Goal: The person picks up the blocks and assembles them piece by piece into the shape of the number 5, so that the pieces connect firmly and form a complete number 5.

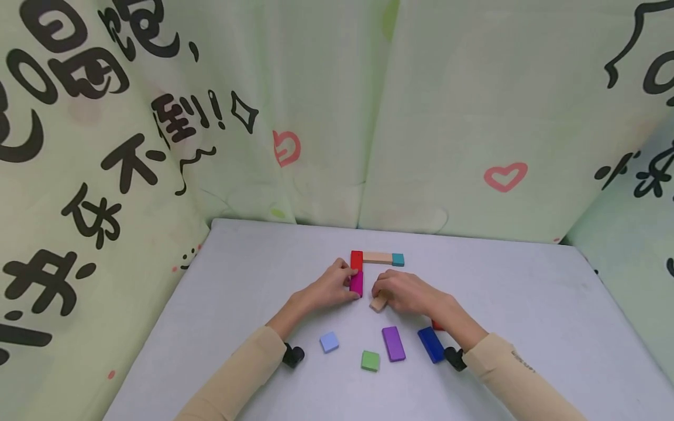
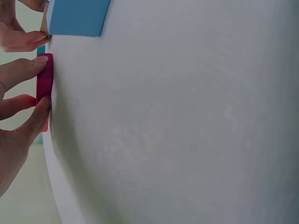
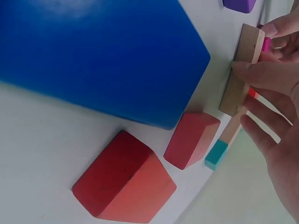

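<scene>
So, L hand point(image 1: 333, 285) pinching magenta block point(image 1: 357, 284), R hand point(image 1: 409, 291) w/ wood-grain bar point(image 3: 234, 91)

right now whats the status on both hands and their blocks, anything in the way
Left hand pinching magenta block, end to end with red block. Right hand gripping wooden block. Head view: no loose block between them.

Magenta block point(image 1: 356, 284) lies lengthwise — plain wooden block point(image 3: 233, 91), slanted, just beside it, apart
</scene>
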A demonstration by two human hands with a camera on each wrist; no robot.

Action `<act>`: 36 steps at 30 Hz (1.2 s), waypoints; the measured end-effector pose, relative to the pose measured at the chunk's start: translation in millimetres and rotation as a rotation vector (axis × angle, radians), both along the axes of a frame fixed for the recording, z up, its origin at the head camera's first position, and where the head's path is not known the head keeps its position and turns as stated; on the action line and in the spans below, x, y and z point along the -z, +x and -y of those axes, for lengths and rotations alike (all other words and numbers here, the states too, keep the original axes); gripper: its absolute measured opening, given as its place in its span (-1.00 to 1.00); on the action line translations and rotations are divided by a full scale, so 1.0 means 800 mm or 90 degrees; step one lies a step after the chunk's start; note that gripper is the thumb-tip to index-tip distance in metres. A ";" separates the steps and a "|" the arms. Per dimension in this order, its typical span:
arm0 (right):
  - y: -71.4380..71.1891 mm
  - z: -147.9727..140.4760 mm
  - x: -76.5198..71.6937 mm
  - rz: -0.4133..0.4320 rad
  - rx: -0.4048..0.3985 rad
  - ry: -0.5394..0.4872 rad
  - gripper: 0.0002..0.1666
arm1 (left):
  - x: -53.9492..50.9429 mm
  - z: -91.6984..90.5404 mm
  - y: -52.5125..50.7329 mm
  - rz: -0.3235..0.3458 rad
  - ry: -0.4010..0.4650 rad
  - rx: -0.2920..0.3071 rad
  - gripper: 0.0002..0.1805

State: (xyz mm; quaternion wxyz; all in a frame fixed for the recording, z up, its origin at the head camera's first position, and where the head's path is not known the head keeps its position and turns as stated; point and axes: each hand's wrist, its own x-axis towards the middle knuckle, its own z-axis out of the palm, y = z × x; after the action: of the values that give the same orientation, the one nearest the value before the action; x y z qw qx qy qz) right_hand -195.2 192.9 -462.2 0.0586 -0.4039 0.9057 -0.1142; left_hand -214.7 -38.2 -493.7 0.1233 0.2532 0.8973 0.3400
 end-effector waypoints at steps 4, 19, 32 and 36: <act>-0.002 0.002 0.001 0.002 0.002 0.002 -0.77 | -0.001 0.000 0.001 -0.002 -0.004 -0.001 -0.33; -0.008 0.008 -0.001 -0.007 0.039 0.000 -0.73 | 0.001 0.000 0.002 -0.019 0.000 0.000 -0.35; -0.011 0.009 0.003 -0.009 0.052 -0.007 -0.79 | 0.002 0.000 0.004 -0.015 -0.002 -0.003 -0.34; -0.011 0.010 0.003 -0.014 0.052 -0.007 -0.80 | 0.002 0.000 0.005 -0.014 -0.003 -0.007 -0.33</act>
State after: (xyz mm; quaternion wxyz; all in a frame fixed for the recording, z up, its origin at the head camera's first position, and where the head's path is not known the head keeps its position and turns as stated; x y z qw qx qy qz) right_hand -204.1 184.6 -464.7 0.0418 -0.3681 0.9215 -0.1168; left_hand -211.0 -38.3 -495.0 0.1124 0.2517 0.9007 0.3357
